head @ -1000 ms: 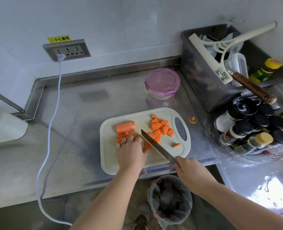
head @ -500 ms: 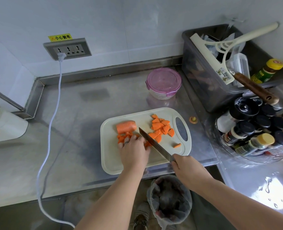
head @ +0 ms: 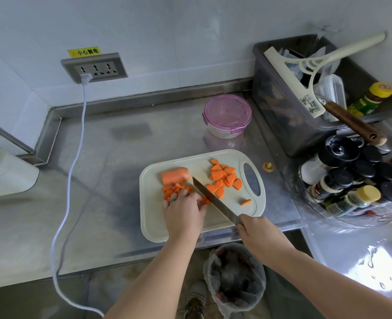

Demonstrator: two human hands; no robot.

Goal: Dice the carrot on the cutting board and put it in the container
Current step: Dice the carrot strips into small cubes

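Observation:
A white cutting board (head: 153, 217) lies on the steel counter. On it sit an uncut carrot chunk (head: 175, 175), a small heap of diced bits (head: 173, 191) and a pile of thicker carrot slices (head: 224, 178). One stray piece (head: 246, 202) lies near the board's right side. My left hand (head: 183, 212) holds down carrot pieces with curled fingers, right beside the blade. My right hand (head: 258, 233) grips the handle of a knife (head: 213, 200), whose blade slants across the board. A round container with a pink lid (head: 227, 115) stands closed behind the board.
A grey bin (head: 282, 111) of utensils and a rack of spice bottles (head: 356, 180) crowd the right. A white cable (head: 75, 157) runs from the wall socket down over the counter edge. A lined waste bin (head: 234, 277) stands below the counter. A white appliance (head: 6, 173) sits at left.
The knife blade has shifted slightly left along the carrot pieces under my left hand, and that hand has edged back with it. The rest is unchanged.

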